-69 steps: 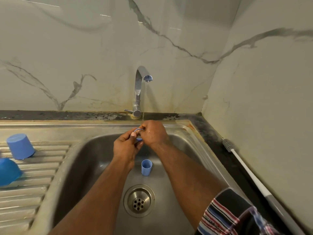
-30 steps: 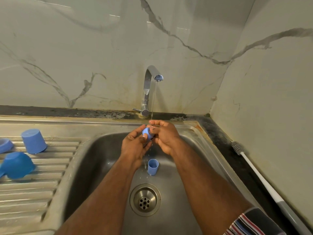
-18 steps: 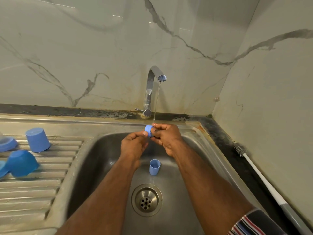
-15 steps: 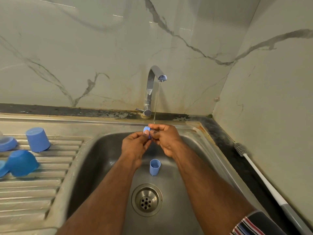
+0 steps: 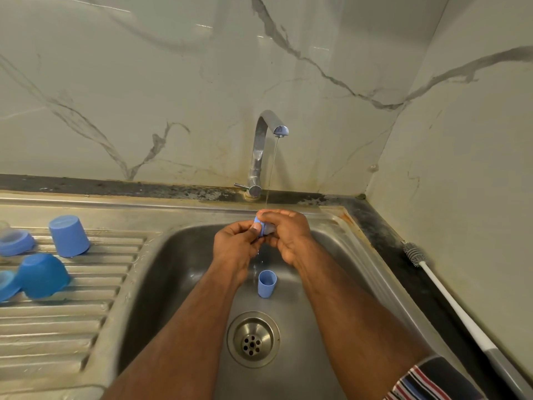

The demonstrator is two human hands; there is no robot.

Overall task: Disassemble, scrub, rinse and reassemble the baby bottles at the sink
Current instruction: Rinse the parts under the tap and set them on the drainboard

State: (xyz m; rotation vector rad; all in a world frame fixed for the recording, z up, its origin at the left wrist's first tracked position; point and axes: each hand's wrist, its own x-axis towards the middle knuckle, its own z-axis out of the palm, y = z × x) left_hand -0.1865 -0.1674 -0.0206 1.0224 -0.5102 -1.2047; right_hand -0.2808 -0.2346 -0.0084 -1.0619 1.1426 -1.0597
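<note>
While pinched by left hand [image 5: 235, 245] & right hand [image 5: 288, 235] under tap [image 5: 266, 140] stream, over sink [image 5: 178, 269]: small blue bottle part [image 5: 260, 228]. Wet, slippery — could slip, drop toward drain [image 5: 253, 339] or knock blue cup [image 5: 267, 283].

The sink [image 5: 184, 264] sits in the desk [image 5: 383, 226], with the tap [image 5: 259, 157] behind its basin at the back wall. Both hands meet over the back of the basin, under the tap's stream — the left hand [image 5: 235, 246] to the left, the right hand [image 5: 288, 235] to the right, a small bottle ring [image 5: 258, 226] between their fingers [image 5: 253, 230]. Below the hands a small cup [image 5: 266, 283] stands upright in the basin, and the drain [image 5: 253, 339] lies nearer the person. On the draining board [image 5: 66, 321] left of the basin stand an upturned cap [image 5: 69, 235] and, nearer the left edge, a bowl-shaped piece [image 5: 43, 275] and a collar [image 5: 16, 242]. A bottle brush [image 5: 450, 298] lies on the desk to the right — along the side wall.
</note>
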